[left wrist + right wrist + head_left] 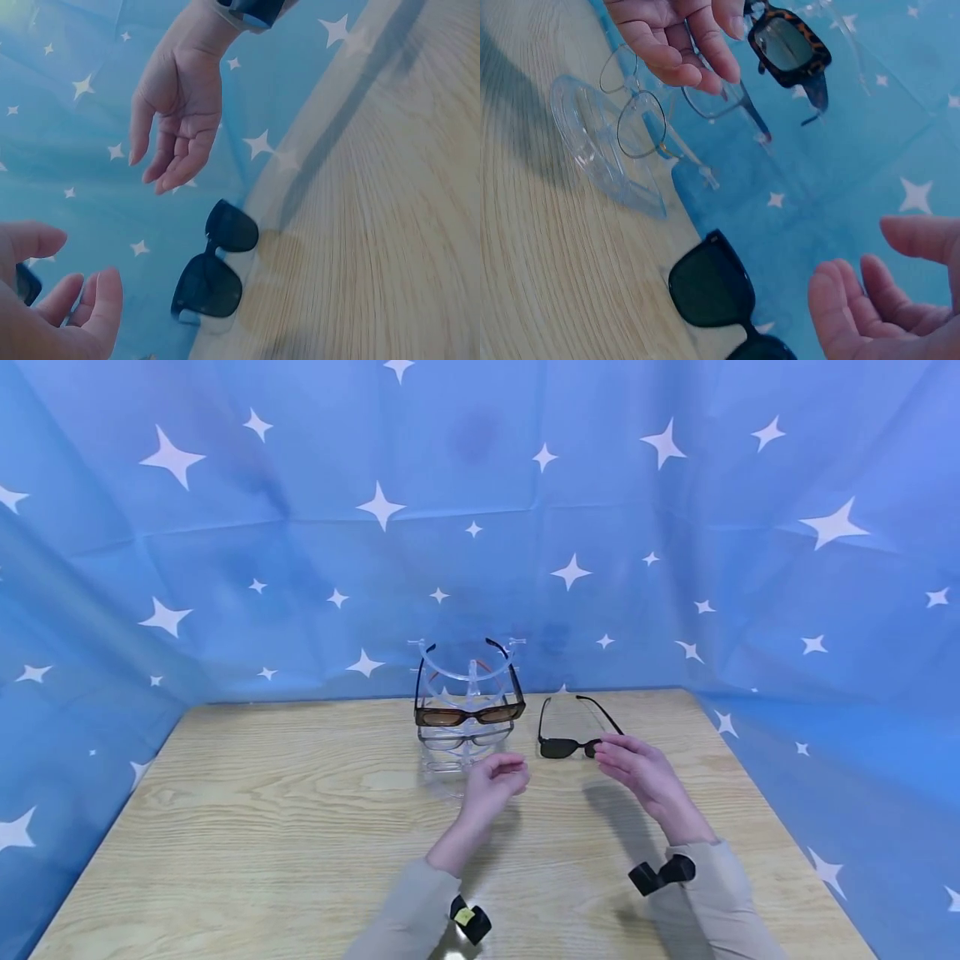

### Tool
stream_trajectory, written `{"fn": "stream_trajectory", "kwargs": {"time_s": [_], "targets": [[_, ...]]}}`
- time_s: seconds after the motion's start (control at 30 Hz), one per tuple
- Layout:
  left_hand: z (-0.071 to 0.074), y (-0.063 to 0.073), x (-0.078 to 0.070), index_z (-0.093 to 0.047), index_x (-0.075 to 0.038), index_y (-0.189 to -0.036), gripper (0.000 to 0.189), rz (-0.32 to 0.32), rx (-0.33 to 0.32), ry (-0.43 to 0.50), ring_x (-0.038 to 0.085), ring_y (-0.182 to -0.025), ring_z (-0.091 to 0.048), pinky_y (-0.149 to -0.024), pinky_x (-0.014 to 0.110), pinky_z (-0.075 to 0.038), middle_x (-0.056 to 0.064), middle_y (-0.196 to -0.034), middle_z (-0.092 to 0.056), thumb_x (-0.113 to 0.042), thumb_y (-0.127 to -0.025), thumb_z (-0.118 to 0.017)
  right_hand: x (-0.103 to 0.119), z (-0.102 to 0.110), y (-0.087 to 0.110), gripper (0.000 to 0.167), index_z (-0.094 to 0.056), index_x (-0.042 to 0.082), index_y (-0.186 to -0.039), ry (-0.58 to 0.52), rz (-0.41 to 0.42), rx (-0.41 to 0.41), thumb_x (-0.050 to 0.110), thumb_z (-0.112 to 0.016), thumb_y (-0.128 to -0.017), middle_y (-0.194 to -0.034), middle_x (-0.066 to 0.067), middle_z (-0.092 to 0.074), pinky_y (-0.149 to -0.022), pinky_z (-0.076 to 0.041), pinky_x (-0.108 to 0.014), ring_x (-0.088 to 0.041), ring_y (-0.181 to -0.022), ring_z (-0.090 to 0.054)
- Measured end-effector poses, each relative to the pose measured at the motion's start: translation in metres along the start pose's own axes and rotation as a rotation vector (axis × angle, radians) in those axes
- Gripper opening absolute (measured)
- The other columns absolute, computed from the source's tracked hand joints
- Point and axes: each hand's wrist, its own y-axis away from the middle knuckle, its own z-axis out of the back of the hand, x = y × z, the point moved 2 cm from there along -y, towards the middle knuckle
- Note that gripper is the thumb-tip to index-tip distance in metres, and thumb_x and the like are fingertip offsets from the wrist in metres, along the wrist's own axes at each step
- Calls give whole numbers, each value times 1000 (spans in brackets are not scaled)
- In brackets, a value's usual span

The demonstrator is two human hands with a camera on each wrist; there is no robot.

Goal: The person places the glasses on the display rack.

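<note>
Black sunglasses (558,748) with dark lenses stand on the table to the right of a clear display stand (472,672), temples spread toward the back. My right hand (647,779) hovers at their right lens, partly covering it in the head view, its fingers loosely bent around nothing. In front of the stand is my left hand (491,783), relaxed and holding nothing. On the stand's upper tier sit tortoiseshell glasses (791,49) with brownish lenses. Below them are clear-lensed glasses (465,740) and thin round wire-framed glasses (641,124); my left hand hides part of these lower tiers.
The light wood table (247,827) ends at a blue curtain (480,560) with white stars, which runs along the back and both sides. The stand's clear curved base (607,150) rests on the wood. Black wrist cameras (662,874) are strapped over both sleeves.
</note>
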Motion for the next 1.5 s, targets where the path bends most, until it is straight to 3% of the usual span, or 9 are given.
{"fn": "stream_trajectory", "kwargs": {"time_s": [0.17, 0.27, 0.43, 0.6, 0.7, 0.87, 1.17, 1.37, 1.5], "targets": [[-16, -6, 3, -58, 14, -109, 32, 1, 11, -48, 21, -88, -63, -77, 27, -55, 25, -102, -62, 5, -79, -64, 0, 11, 0, 43, -41, -4, -130, 77, -11, 3, 15, -56, -95, -95, 10, -67, -87, -51, -24, -5, -91, -63], [-22, -19, 18, -56, 13, -114, 37, 24, 3, -94, 28, -95, -62, -81, 30, -54, 24, -109, -60, 1, -80, -66, -1, 17, -1, 41, -43, -4, -129, 100, -9, 1, 15, -56, -95, -96, 11, -67, -86, -51, -25, -5, -91, -62], [-31, -33, 25, -51, 10, -122, 47, 67, -43, -187, 30, -102, -60, -84, 33, -53, 25, -118, -56, -7, -82, -68, 1, 25, -6, 30, -49, 4, -123, 139, -7, -20, 14, -56, -94, -96, 13, -66, -85, -52, -25, -4, -89, -61], [-38, -47, 31, -49, 6, -127, 51, 109, -101, -282, 30, -106, -58, -87, 34, -51, 21, -121, -55, -14, -83, -68, 5, 33, -14, 48, -40, -5, -134, 183, -5, -56, 17, -56, -94, -100, 12, -62, -87, -51, -26, -3, -86, -59], [-42, -53, 33, -49, 3, -128, 50, 131, -135, -323, 29, -108, -57, -89, 34, -50, 17, -122, -56, -17, -85, -66, 6, 37, -21, 58, -33, -6, -140, 251, -26, -94, 24, -55, -96, -121, -2, -55, -91, -49, -27, -7, -97, -57], [-45, -62, 36, -49, 4, -127, 46, 123, -184, -329, 30, -106, -57, -88, 36, -50, 18, -120, -56, -17, -88, -63, 5, 43, -36, 58, -27, -5, -144, 311, -59, -140, 25, -46, -99, -147, -24, -28, -103, -40, -35, -34, -127, -38], [-50, -75, 41, -51, 2, -126, 42, 127, -218, -361, 27, -105, -59, -90, 35, -49, 15, -116, -60, -21, -91, -57, 0, 56, -58, 55, -30, -6, -142, 314, -88, -225, 23, -47, -98, -146, -24, -30, -104, -39, -33, -31, -125, -39], [-54, -80, 42, -49, 0, -129, 44, 180, -215, -350, 26, -108, -57, -91, 35, -48, 14, -119, -58, -24, -93, -55, -8, 61, -72, 54, -27, -9, -142, 350, -115, -184, 16, -46, -98, -143, -29, -31, -105, -38, -38, -33, -123, -42], [-58, -81, 43, -50, 1, -129, 42, 196, -223, -328, 27, -107, -57, -89, 35, -50, 15, -117, -59, -21, -93, -55, -14, 66, -76, 51, -31, -10, -140, 363, -137, -205, 14, -47, -98, -127, -24, -51, -97, -46, -33, -24, -105, -55]]}}
